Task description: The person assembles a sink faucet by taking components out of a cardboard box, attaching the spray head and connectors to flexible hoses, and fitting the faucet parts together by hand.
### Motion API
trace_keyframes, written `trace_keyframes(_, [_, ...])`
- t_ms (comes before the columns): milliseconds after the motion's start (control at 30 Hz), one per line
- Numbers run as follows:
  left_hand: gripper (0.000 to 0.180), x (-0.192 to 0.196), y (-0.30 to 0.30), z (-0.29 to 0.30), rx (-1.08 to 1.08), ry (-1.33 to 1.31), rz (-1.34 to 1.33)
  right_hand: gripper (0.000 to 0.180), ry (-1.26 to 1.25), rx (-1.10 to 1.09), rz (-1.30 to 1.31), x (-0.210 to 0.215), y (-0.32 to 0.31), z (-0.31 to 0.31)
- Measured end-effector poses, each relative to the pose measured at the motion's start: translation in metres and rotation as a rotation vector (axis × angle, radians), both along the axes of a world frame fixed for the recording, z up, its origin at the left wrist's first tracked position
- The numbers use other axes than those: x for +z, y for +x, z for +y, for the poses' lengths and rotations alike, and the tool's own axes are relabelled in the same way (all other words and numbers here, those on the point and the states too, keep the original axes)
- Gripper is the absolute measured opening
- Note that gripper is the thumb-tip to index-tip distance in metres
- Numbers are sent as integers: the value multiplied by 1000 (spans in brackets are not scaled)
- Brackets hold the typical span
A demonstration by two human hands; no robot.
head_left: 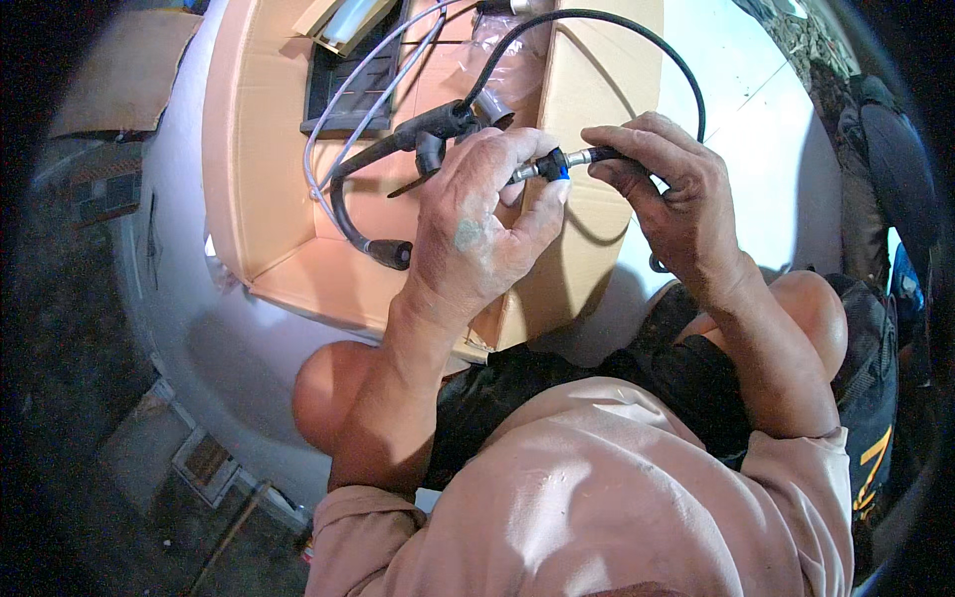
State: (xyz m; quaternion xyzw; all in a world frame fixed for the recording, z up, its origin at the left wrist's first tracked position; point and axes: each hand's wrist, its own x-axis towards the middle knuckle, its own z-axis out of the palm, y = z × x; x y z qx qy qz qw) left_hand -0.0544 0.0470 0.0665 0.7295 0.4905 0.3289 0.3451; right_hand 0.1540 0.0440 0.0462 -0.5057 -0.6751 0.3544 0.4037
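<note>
Left hand (476,214) pinching one blue-black connector (553,164); right hand (686,189) gripping one black hose (572,14).

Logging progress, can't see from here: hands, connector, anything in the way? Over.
Left hand pinching blue-and-black connector. Right hand holding black hose end beside metal fitting. Hands partly hide the joint; tightness unclear. No obstruction seen between hands.

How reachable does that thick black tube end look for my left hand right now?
Probably yes: nothing covers the tube end beside the wrist, though your left hand is pinching the black-and-blue connector.
</note>
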Motion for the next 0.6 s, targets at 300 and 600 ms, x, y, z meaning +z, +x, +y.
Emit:
trace_keyframes(300, [26,-1,-2,-1,-46,182,63,19,-226,122,58,14,-4,0])
trace_keyframes(600, [27,7,1,-6,-3,28,20,17,-240,163,209,21,-2,1])
